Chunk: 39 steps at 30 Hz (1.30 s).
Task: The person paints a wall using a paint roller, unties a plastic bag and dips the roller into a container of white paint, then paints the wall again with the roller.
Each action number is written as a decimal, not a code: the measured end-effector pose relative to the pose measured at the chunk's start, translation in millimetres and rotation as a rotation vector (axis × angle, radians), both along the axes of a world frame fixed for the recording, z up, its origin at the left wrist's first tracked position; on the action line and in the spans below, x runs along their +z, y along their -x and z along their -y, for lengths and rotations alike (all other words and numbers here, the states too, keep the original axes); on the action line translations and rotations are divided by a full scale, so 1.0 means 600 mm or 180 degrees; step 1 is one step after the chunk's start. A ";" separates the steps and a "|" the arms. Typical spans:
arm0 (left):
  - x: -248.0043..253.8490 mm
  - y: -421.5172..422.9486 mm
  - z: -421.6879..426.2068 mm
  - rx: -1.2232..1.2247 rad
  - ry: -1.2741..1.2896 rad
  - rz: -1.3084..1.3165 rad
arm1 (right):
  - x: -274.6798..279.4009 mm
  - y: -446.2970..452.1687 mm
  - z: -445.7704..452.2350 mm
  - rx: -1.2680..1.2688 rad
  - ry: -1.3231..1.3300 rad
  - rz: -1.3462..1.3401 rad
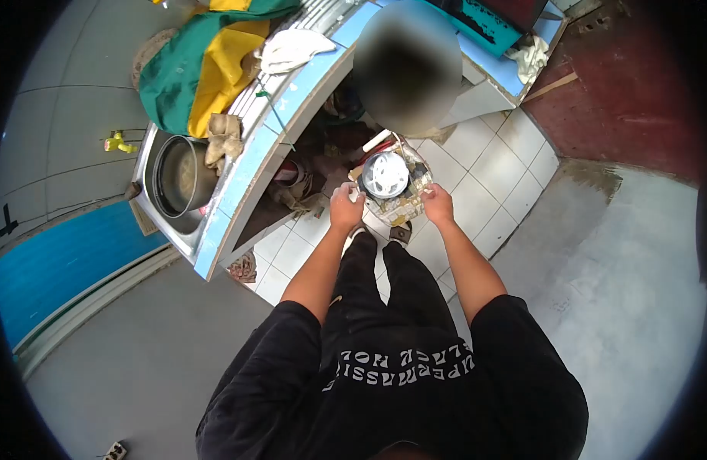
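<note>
A worn, patterned tray-like thing (404, 208), blotched yellow, grey and white, is in front of me above the tiled floor. In it rests a round, shiny metal or plastic disc-like thing (385, 175) with dark openings in its face, beside a red piece and a white stick (377, 141). My left hand (347, 206) is closed at the near left edge of the tray, fingers curled inward. At the near right edge, my right hand (437, 205) is closed too, with its fingertips on the rim. Their undersides are hidden.
To the left runs a blue-tiled counter (215, 238) with a steel sink holding a large pot (165, 176). Green and yellow cloth (173, 84) and a white cloth (292, 50) lie on it. Clutter fills the space underneath. A blurred round patch (407, 65) covers the far side.
</note>
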<state>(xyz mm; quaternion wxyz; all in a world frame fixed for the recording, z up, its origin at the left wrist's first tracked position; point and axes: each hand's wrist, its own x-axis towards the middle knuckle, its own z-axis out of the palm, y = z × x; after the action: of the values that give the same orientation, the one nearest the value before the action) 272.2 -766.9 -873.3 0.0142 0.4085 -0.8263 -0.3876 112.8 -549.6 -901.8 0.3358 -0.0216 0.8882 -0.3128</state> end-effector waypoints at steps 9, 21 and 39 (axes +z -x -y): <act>-0.152 0.010 -0.015 0.0419 -0.0389 0.0688 | -0.119 0.006 0.040 0.0073 0.0147 0.0066; -0.176 0.029 -0.038 0.0794 -0.0852 0.0710 | -0.160 0.005 0.075 0.0164 0.0024 -0.0098; -0.078 0.018 -0.028 0.1179 -0.0534 0.0219 | -0.079 0.006 0.065 -0.0268 0.1136 0.0801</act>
<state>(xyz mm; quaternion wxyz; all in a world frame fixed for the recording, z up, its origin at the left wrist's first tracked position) 261.1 -750.3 -920.4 0.0229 0.5661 -0.7019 -0.4316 109.1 -588.8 -949.2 0.4214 -0.0044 0.7700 -0.4790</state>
